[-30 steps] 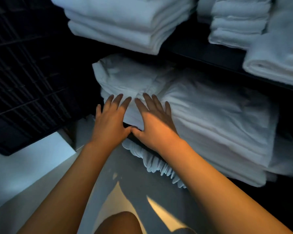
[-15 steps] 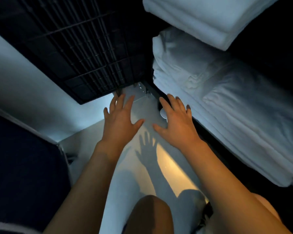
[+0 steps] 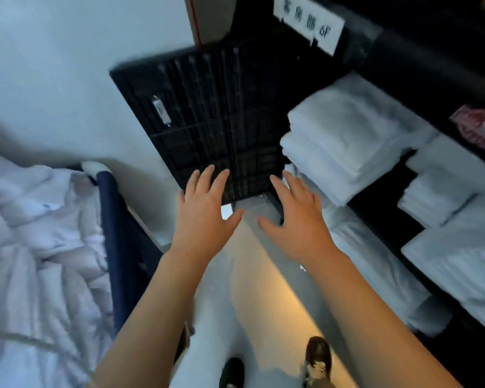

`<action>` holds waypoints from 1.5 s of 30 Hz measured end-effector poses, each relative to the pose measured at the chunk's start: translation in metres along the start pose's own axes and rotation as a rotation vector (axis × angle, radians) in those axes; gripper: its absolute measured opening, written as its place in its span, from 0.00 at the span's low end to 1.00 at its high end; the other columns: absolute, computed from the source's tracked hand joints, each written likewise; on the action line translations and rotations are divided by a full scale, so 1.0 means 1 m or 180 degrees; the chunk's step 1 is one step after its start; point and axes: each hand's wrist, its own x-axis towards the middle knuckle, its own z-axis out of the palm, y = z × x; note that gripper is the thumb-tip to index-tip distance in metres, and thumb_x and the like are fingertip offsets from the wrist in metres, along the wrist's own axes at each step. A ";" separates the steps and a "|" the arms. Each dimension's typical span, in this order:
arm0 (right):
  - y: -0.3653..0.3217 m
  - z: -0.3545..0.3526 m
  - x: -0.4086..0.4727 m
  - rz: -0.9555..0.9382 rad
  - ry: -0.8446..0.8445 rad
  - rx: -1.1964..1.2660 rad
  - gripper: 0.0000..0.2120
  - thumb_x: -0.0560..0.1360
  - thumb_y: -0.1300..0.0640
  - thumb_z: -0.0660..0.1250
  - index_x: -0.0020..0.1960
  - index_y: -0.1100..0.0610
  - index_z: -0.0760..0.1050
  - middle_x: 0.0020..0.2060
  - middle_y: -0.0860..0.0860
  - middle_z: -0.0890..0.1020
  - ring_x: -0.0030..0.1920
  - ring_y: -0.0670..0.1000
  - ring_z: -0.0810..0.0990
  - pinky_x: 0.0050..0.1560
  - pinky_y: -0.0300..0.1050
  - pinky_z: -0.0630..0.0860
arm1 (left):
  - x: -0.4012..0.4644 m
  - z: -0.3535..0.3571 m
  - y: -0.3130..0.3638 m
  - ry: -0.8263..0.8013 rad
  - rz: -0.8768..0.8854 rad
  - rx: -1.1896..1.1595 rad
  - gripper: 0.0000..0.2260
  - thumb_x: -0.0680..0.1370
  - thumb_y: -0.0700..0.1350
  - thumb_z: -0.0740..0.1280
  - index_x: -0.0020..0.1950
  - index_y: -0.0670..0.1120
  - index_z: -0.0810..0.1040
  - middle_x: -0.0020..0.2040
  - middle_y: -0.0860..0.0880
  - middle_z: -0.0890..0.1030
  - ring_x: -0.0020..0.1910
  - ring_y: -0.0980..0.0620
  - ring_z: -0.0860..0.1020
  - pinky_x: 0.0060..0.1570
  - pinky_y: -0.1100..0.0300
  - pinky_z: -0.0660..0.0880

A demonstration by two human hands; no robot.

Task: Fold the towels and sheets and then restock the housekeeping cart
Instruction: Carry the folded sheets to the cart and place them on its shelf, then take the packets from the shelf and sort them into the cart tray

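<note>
My left hand (image 3: 205,211) and my right hand (image 3: 297,219) hover side by side in front of me, fingers spread and straight, holding nothing. To the right stands the black housekeeping cart (image 3: 420,65) with a stack of folded white towels (image 3: 345,141) on an upper shelf, smaller folded towels (image 3: 443,191) further right, and folded white sheets (image 3: 375,261) on the shelf below. On the left a blue-sided laundry bin (image 3: 123,233) holds a heap of crumpled white linen (image 3: 39,247).
The cart's black ribbed side panel (image 3: 207,121) stands just beyond my fingertips. A white label with characters (image 3: 308,21) hangs on the cart top. A red printed packet (image 3: 479,127) lies at the far right. My shoes (image 3: 317,357) stand on the pale floor (image 3: 263,303).
Both hands have lifted off the folded sheets on the lower shelf and drawn back. The view has swung left and up, bringing the linen bin into sight.
</note>
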 end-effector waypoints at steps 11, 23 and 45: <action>-0.173 -0.166 0.058 -0.0968 0.0354 0.0130 0.37 0.80 0.38 0.64 0.83 0.48 0.55 0.83 0.48 0.53 0.82 0.50 0.47 0.81 0.63 0.50 | 0.008 -0.232 0.011 0.0797 -0.0412 0.0273 0.32 0.80 0.58 0.65 0.81 0.54 0.60 0.83 0.49 0.58 0.81 0.43 0.55 0.76 0.36 0.59; -0.318 -0.244 0.061 -0.2342 0.0335 0.0371 0.35 0.81 0.37 0.61 0.83 0.44 0.52 0.83 0.45 0.51 0.82 0.48 0.46 0.81 0.60 0.47 | -0.052 -0.397 0.019 0.1719 -0.0983 0.0801 0.29 0.81 0.55 0.67 0.80 0.51 0.64 0.82 0.47 0.62 0.80 0.42 0.59 0.74 0.37 0.62; -0.596 -0.198 -0.137 -0.4615 -0.0183 0.1101 0.35 0.79 0.39 0.63 0.82 0.48 0.58 0.82 0.48 0.56 0.81 0.52 0.54 0.79 0.60 0.56 | -0.403 -0.557 -0.018 0.2732 -0.3102 0.2159 0.29 0.81 0.57 0.64 0.81 0.51 0.64 0.81 0.47 0.61 0.81 0.42 0.57 0.75 0.37 0.60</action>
